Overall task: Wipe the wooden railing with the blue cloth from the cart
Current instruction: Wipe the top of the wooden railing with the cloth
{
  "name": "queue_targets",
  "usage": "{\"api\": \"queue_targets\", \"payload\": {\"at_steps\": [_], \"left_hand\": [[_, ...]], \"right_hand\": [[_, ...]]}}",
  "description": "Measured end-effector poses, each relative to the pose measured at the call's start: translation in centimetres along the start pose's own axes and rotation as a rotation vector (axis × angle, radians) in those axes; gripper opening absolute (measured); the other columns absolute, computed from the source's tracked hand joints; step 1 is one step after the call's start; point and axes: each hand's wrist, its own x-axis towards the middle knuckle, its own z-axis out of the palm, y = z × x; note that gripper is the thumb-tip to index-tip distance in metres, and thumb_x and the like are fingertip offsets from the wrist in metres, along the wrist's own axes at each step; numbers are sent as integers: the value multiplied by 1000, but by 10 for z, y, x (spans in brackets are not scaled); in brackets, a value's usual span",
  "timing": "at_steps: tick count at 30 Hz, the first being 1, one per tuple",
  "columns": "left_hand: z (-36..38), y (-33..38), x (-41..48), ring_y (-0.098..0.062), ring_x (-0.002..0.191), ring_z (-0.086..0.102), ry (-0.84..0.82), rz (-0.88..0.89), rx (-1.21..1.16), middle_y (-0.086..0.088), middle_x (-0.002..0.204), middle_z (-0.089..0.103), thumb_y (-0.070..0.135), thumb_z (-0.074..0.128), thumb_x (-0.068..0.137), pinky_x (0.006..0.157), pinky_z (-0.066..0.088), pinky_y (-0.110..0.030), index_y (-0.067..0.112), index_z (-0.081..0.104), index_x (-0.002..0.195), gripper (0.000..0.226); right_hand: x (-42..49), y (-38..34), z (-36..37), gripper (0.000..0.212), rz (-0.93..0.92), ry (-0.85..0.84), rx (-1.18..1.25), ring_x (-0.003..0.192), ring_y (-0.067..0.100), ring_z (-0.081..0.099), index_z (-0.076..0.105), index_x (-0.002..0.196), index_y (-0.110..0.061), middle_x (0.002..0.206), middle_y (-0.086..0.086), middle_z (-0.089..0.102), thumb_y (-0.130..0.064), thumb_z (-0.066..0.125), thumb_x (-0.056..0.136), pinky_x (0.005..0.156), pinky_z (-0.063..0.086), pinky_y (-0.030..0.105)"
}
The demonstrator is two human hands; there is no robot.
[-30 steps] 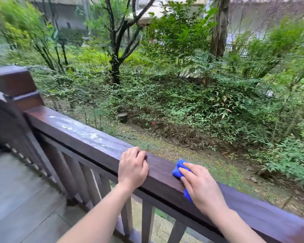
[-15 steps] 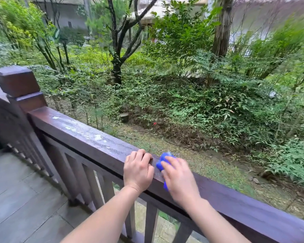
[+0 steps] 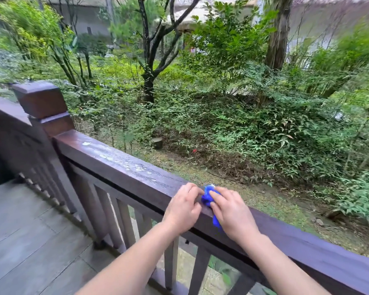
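Both hands sit on the wooden railing (image 3: 124, 165): my right hand (image 3: 232, 211) presses the blue cloth (image 3: 207, 196) down, my left hand (image 3: 183, 207) curls loosely, holding nothing.

Grey plank deck floor (image 3: 30, 241), leafy garden shrubs (image 3: 254, 128), dark forked tree (image 3: 149, 60), pale building wall (image 3: 87, 18), soft daylight

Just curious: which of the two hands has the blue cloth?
The right hand presses the blue cloth onto the railing; the left hand beside it rests bare.
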Motion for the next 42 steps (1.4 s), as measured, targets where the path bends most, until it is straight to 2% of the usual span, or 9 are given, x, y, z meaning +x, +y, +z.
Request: {"api": "queue_targets", "payload": {"at_steps": [2,7,11,13,18,26,33,37,42], "left_hand": [[-9,-12,-9,-28,104,56,47,69,58,-5,108,60,11,54,87,90,48,-42,11,65,105,21],[-20,-49,-17,-29,97,56,281,72,257,-5,103,59,26,48,96,90,47,-39,14,65,95,21],[-5,-60,-14,-32,101,53,323,104,348,-8,106,56,30,48,99,96,45,-42,13,58,96,19],[8,-64,-11,-36,101,54,354,89,375,-11,107,55,28,47,95,95,44,-46,12,56,95,18],[26,-74,-1,-35,100,52,477,33,274,-9,107,51,27,44,84,91,39,-45,15,52,94,18],[-8,-100,-22,-26,99,54,542,162,79,-4,106,55,22,49,97,91,47,-36,11,62,91,18],[-115,-200,0,-29,94,56,625,-246,330,-7,100,62,22,47,86,86,46,-42,7,67,88,25],[-176,-267,32,-31,100,54,515,-438,405,-9,107,61,30,42,87,91,46,-46,7,67,101,37],[-231,-354,67,-32,111,52,410,-493,427,-12,116,60,20,55,90,100,44,-48,6,66,110,26]], "right_hand": [[10,-12,4,28,100,28,-10,107,32,53,63,117,-15,129,7,60,-27,56,93,99,43,39],[7,-38,20,29,-204,-21,41,107,29,53,60,121,-20,130,0,58,-28,52,94,97,46,36],[49,-28,24,25,50,3,51,109,32,52,65,116,-15,129,4,60,-24,56,94,97,44,37],[59,-38,33,19,9,35,26,102,32,54,67,109,-15,124,5,63,-22,58,93,94,46,38],[71,-30,45,21,-102,47,75,100,30,58,66,110,-19,123,2,64,-20,64,89,93,49,35],[85,-55,49,27,-272,-16,43,106,32,58,67,113,-15,123,5,64,-23,66,87,97,48,39],[115,-103,71,28,-322,-10,27,100,30,61,69,108,-19,119,2,67,-35,67,85,92,52,36],[145,-125,90,20,-130,40,12,95,32,60,69,102,-14,116,7,67,-24,68,85,88,53,38],[135,-136,111,50,-105,121,-31,104,33,58,68,113,-11,123,6,64,-39,29,99,97,39,36]]}}
